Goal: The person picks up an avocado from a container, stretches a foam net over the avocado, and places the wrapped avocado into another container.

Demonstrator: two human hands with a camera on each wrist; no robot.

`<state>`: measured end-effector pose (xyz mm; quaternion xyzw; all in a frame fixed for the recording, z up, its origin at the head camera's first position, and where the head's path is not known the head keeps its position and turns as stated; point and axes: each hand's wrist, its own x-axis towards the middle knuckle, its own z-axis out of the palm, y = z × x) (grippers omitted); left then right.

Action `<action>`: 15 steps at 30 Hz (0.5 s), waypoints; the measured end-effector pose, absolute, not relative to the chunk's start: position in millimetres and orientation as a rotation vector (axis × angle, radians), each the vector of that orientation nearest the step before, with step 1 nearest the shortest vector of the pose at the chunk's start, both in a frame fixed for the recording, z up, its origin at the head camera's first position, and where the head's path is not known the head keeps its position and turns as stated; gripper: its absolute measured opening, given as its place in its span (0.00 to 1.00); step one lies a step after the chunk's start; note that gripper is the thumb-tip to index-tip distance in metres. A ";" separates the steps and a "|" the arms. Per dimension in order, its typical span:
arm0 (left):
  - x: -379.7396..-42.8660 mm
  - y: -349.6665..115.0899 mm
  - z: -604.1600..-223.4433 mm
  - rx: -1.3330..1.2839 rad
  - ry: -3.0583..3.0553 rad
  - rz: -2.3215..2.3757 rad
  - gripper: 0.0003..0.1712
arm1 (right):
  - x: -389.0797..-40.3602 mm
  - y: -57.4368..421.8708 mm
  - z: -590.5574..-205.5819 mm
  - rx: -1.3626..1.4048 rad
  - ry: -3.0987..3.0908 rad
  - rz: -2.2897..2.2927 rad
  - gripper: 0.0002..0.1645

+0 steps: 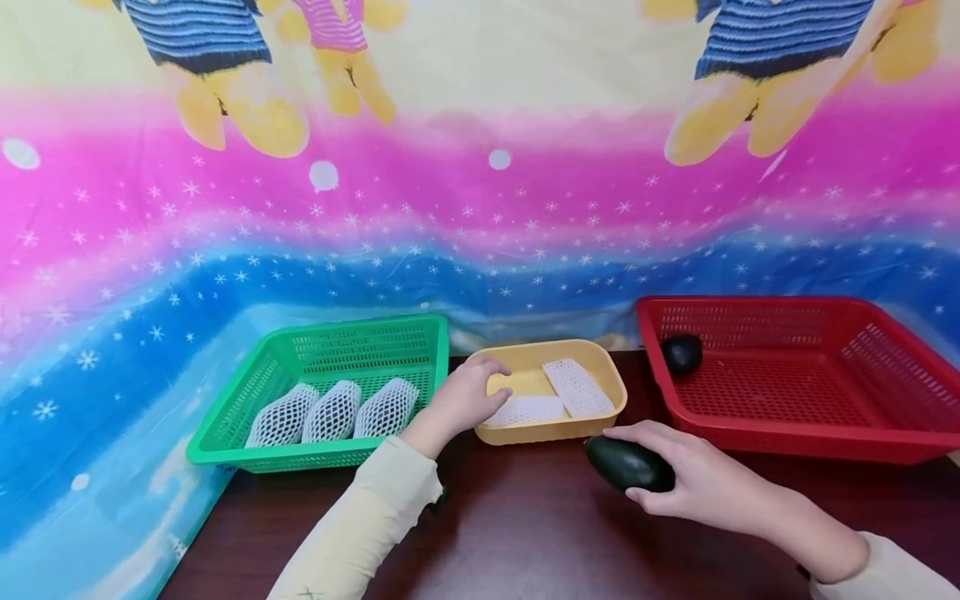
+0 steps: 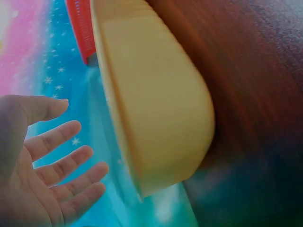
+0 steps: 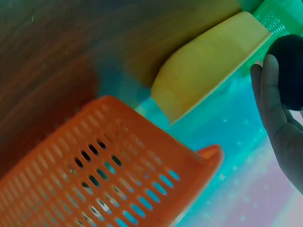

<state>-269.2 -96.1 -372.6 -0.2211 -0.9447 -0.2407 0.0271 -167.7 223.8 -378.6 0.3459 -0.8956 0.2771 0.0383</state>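
My right hand (image 1: 697,479) grips a dark green, glossy avocado (image 1: 628,463) over the table in front of the yellow tray (image 1: 551,432). In the right wrist view the same avocado (image 3: 289,71) shows as a dark shape against the fingers. Over the tray's left end, my left hand (image 1: 467,393) reaches with spread fingers and holds nothing; the left wrist view shows this hand (image 2: 52,170) beside the tray's outer wall. Two white foam net sleeves lie flat in the tray, one sleeve (image 1: 528,408) partly behind the left fingertips and another sleeve (image 1: 577,387) slanting at the right.
At the left, a green basket (image 1: 318,333) holds three fruits in white foam nets (image 1: 331,412). To the right stands a red basket (image 1: 802,437) with one dark avocado (image 1: 682,355) in its left corner. A printed cloth (image 1: 480,208) hangs behind the brown table (image 1: 517,533).
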 end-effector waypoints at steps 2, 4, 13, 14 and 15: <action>-270.7 -93.8 -376.0 -0.685 -2.934 -0.763 0.18 | -169.7 224.0 -383.9 1.080 -2.733 0.865 0.36; -273.7 -91.5 -380.1 -0.689 -2.950 -0.790 0.18 | -171.7 224.0 -388.7 1.104 -2.717 0.876 0.36; -283.3 -75.1 -388.3 -0.708 -3.032 -0.703 0.20 | -180.1 210.5 -399.4 1.229 -2.748 0.923 0.35; -283.6 -73.5 -389.2 -0.700 -3.047 -0.693 0.20 | -180.5 208.6 -400.6 1.240 -2.761 0.932 0.35; -283.7 -72.2 -390.3 -0.688 -3.062 -0.683 0.21 | -180.9 206.9 -402.0 1.251 -2.771 0.940 0.35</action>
